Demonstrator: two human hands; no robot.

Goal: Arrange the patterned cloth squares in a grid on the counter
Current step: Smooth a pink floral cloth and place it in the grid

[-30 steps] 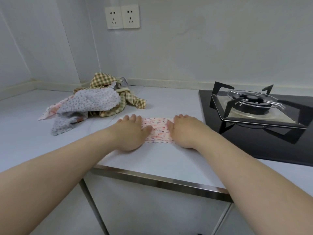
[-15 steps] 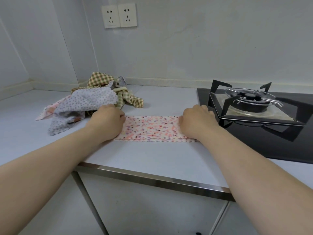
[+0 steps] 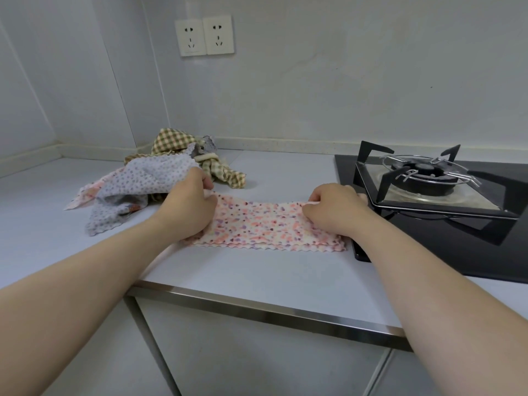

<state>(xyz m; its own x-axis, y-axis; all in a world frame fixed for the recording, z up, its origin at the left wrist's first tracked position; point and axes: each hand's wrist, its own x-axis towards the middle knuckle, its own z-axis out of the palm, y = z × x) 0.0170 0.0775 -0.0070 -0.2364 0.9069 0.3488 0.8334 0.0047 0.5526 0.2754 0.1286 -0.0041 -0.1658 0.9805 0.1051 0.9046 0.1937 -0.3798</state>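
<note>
Our left hand (image 3: 188,208) and right hand (image 3: 333,210) pinch far corners of the pink spotted cloth (image 3: 265,224); we judge it light, limp, best held there.

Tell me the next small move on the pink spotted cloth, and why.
Probably lift the top layer and fold it open: the pink spotted cloth lies as a doubled strip, two scalloped edges stacked at its near side, with left hand and right hand each pinching an end.

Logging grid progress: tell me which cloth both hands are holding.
The pink flowered cloth, stretched between the left hand and right hand; the grey dotted cloth and checked cloth lie crumpled in a pile behind.
</note>
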